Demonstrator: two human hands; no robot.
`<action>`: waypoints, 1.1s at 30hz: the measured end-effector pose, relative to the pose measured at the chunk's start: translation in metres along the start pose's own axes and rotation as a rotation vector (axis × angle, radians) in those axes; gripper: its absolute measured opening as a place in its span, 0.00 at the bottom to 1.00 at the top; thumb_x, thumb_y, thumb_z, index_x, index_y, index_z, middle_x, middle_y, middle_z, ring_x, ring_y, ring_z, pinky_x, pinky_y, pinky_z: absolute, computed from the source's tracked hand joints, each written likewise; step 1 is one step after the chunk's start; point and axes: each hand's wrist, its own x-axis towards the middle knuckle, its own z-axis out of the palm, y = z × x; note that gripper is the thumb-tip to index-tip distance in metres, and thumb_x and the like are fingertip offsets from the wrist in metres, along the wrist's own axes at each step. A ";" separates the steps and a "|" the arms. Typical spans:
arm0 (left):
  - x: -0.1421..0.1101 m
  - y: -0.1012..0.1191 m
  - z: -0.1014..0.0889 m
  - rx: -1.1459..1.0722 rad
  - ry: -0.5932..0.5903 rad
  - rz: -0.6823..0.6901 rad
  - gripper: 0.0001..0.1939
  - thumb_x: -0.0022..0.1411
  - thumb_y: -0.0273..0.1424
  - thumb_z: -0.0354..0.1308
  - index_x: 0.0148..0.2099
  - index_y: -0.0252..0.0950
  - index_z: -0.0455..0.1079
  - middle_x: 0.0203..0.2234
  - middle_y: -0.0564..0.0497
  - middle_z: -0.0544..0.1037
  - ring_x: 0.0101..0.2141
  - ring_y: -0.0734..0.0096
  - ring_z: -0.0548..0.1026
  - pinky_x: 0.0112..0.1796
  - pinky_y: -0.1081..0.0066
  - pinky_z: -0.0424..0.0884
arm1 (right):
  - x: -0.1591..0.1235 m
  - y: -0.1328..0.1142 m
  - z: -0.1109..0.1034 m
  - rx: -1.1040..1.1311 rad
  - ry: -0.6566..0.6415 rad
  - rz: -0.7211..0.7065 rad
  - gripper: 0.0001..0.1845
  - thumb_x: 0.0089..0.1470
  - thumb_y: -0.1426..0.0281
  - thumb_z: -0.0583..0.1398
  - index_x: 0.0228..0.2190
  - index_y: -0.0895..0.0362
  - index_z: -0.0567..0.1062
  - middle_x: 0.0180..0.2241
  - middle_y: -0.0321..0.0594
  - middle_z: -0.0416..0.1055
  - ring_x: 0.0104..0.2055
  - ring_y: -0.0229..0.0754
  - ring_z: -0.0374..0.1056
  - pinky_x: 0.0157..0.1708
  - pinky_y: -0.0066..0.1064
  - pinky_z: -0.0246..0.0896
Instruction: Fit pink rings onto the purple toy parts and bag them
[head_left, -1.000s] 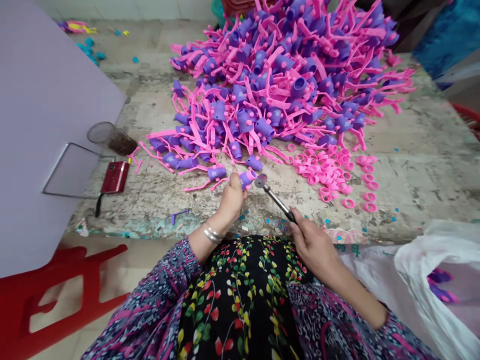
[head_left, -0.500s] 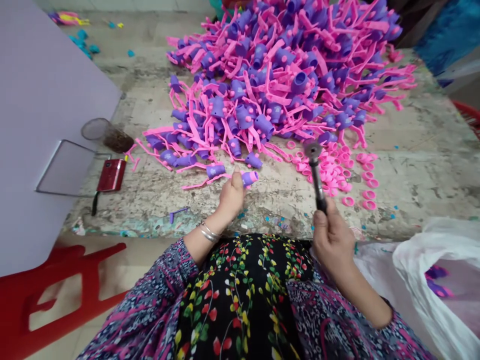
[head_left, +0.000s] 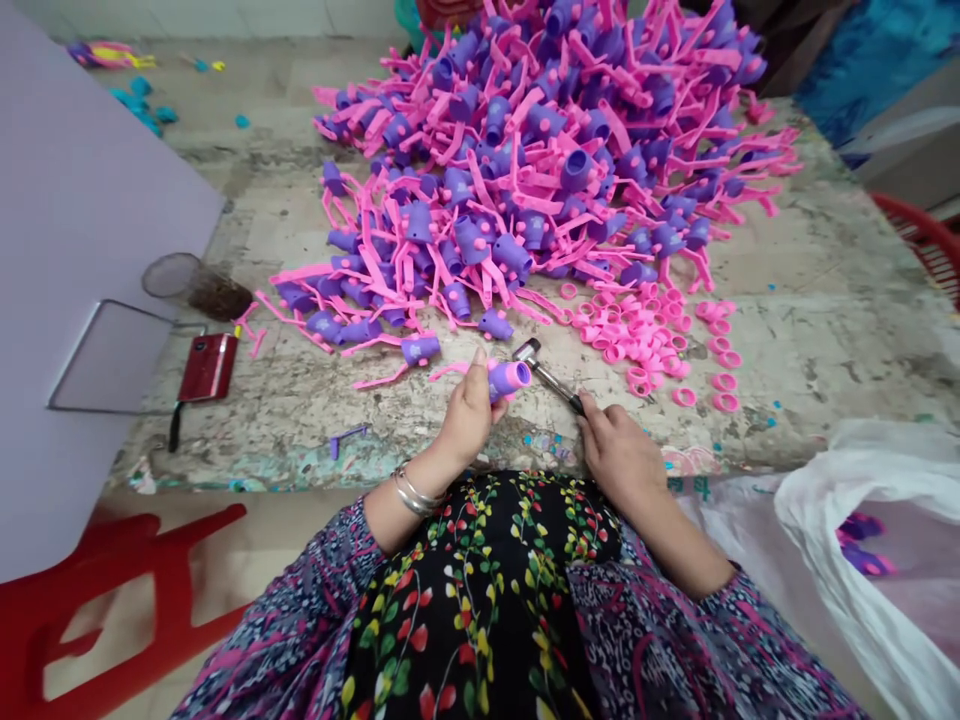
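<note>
Viewpoint: I am reading this from the head camera, looking down over the person's lap.

Left hand (head_left: 471,418): holds a purple plastic tube (head_left: 508,380) upright against the palm, with a pink strap trailing from it and a pink ring at its open end.
Left fingers (head_left: 478,365): together, clamped around the tube.
Left wrist: silver bangles (head_left: 412,492).

Right hand (head_left: 619,462): holds a small metal-headed hammer (head_left: 547,375) low on its black grip.
Right fingers (head_left: 592,415): curled closed on the grip.
Hammer head: just beside the tube's ringed end; I cannot tell if they touch.

Tube location: above the counter (head_left: 825,300), in front of the heap.

Main stock: a heap of purple tubes with pink straps (head_left: 517,170), centre of the counter.
Loose stock: pink rings (head_left: 637,345), right of the heap.
Left of heap: a mesh strainer (head_left: 172,275), a red phone case (head_left: 208,366).
Far left: a lilac board (head_left: 90,230) leaning over the counter's edge.
Lower right: a white plastic bag (head_left: 855,530) with purple and pink pieces inside.
Lower left: a red plastic stool (head_left: 127,590).
</note>
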 end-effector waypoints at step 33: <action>-0.020 0.003 -0.019 0.919 -0.808 0.354 0.20 0.66 0.44 0.53 0.53 0.42 0.76 0.44 0.48 0.83 0.40 0.62 0.80 0.43 0.66 0.74 | -0.075 0.075 -0.075 1.507 0.425 0.533 0.31 0.65 0.49 0.42 0.43 0.55 0.76 0.34 0.44 0.74 0.27 0.40 0.67 0.26 0.34 0.66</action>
